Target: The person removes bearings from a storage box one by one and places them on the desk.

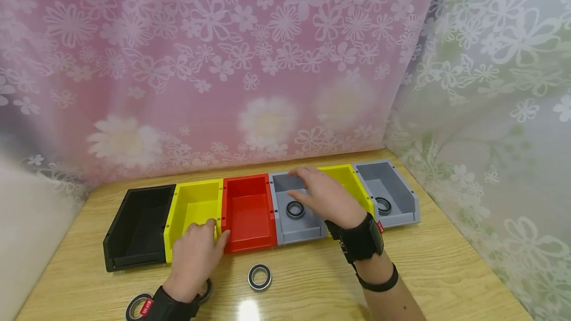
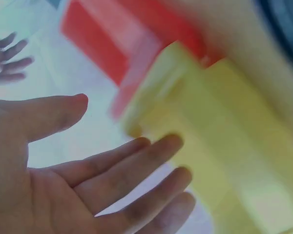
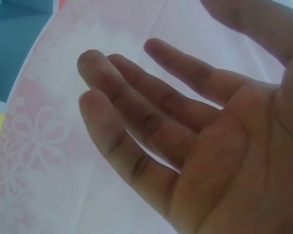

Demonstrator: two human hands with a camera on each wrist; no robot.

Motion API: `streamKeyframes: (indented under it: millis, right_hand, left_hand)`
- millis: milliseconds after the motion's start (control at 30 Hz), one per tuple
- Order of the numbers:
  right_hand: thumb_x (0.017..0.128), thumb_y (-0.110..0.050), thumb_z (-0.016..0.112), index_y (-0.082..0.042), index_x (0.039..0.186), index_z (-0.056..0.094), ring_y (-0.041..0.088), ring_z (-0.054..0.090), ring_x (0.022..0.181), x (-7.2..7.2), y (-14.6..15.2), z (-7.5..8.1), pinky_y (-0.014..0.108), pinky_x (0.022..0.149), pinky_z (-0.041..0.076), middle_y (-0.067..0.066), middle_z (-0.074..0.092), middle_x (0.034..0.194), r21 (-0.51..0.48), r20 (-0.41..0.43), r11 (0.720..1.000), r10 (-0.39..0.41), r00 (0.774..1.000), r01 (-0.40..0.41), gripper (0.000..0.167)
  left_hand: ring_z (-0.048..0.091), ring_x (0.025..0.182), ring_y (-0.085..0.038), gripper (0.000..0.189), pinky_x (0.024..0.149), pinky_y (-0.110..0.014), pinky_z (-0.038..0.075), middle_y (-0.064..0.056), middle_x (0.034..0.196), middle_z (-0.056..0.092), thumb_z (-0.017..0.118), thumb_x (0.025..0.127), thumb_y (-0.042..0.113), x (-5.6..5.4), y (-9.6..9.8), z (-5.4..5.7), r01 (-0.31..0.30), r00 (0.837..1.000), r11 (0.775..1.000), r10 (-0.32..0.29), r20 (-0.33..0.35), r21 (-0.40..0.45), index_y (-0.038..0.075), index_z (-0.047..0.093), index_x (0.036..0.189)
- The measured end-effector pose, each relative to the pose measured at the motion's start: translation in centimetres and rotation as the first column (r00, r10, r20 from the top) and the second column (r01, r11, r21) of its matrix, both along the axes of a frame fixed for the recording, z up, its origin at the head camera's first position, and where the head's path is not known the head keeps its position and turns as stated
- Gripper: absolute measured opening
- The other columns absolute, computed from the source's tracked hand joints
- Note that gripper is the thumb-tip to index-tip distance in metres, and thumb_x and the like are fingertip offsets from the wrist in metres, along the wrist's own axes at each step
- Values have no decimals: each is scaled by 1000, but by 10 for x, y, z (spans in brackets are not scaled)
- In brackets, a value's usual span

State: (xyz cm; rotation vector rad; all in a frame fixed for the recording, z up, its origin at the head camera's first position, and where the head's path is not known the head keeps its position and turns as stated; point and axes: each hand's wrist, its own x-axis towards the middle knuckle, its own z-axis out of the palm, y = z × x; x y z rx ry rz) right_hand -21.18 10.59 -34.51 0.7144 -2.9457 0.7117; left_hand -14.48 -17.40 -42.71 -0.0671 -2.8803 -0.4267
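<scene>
Extending over a wooden table, a person's two hands meet a row of bins in front of me. Left hand: by the left yellow bin, fingers relaxed and parted, holding nothing; contact with the bin I cannot confirm. Right hand: above the middle grey bin, thumb and fingers apart, likewise holding nothing. Bearings: one inside that bin, one inside the far-right grey bin, one before the red bin, two beside the left wrist strap.
</scene>
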Motion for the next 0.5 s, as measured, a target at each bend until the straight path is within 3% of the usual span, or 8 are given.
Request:
streamKeyframes:
  millis: [133,233,400,500]
  right_hand:
    - [98,-36,72,-12,142,58,20,64,101,-2,4,0,38,89,56,5,65,132,-4,6,1000,-5,1000,5,51]
    - [98,-37,72,-12,142,58,19,64,101,-3,5,0,37,87,56,5,65,131,0,13,1000,-1,1000,1,52]
    - [99,-37,71,-11,141,59,20,64,99,-3,7,0,36,86,56,6,66,128,11,35,1000,1,999,-2,51]
    - [99,-35,71,-9,140,59,22,65,104,-4,7,-2,39,89,55,7,67,127,12,45,1000,13,999,-13,50]
  left_hand:
    - [65,95,-39,41,66,-50,59,-22,101,73,81,89,27,5,1,16,23,989,999,-18,-144,33,-5,72,113]
    - [65,97,-38,37,71,-51,59,-20,98,75,82,88,25,6,6,24,39,975,999,-33,-219,23,-3,74,110]
    - [63,74,-32,32,56,-40,53,-13,76,69,82,88,25,0,23,31,88,976,996,-92,-199,-29,-2,75,105]
    - [58,71,-29,30,54,-36,49,-11,74,67,81,89,23,-9,33,34,118,977,993,-119,-175,-13,-1,74,105]
